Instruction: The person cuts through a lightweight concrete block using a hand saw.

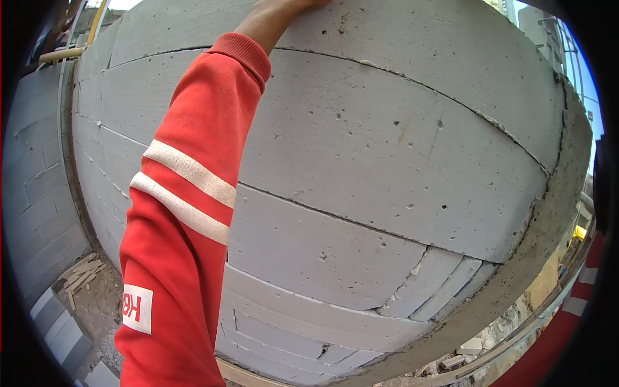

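My left arm, in a red sleeve with two white stripes, reaches straight up a grey block wall. My left hand lies against the topmost block at the upper edge of the picture. Only its wrist and heel show, and the fingers are cut off. My right hand is out of sight. Only a strip of its red striped sleeve shows at the lower right edge. Mortar joints run between the blocks, and the wall's rough end face is on the right.
A second grey block wall stands at the left, meeting the first in a corner. Wood scraps and loose blocks lie on the dirt floor below. Rubble and a yellow object sit beyond the wall's right end.
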Action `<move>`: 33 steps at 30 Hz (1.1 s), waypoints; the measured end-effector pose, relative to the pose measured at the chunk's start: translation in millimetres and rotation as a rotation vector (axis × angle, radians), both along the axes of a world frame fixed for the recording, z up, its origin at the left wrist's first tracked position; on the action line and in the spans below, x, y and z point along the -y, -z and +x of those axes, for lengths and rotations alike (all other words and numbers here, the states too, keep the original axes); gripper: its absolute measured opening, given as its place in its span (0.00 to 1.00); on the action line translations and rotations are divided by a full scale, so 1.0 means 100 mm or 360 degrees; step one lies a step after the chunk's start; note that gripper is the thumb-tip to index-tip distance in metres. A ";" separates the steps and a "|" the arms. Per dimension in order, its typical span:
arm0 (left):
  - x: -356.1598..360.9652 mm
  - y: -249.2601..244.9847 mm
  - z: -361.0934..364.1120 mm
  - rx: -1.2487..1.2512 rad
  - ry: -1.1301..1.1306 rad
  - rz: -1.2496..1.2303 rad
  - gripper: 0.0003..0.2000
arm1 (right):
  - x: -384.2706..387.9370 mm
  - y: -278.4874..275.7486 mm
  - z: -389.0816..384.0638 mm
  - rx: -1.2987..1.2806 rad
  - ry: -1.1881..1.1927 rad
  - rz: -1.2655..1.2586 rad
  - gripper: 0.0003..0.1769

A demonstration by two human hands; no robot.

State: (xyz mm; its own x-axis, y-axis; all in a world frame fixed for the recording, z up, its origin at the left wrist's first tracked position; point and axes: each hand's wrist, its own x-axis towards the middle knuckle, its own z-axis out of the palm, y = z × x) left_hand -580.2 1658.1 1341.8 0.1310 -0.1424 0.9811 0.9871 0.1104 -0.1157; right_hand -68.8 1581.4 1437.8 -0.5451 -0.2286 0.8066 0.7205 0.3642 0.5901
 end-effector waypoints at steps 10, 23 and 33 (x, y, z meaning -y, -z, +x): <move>0.01 -0.06 -0.03 0.0111 0.0101 0.0046 0.34 | -0.50 -0.43 -0.67 -0.0162 -0.0325 -0.0334 0.37; -0.13 -0.07 -0.10 -0.0037 0.0176 0.0292 0.34 | -1.42 -1.51 -1.14 0.0052 -0.0733 -0.0707 0.27; 0.00 0.00 0.01 0.0098 0.0198 0.0098 0.36 | -1.41 -1.30 -1.31 -0.0343 0.0242 -0.0160 0.15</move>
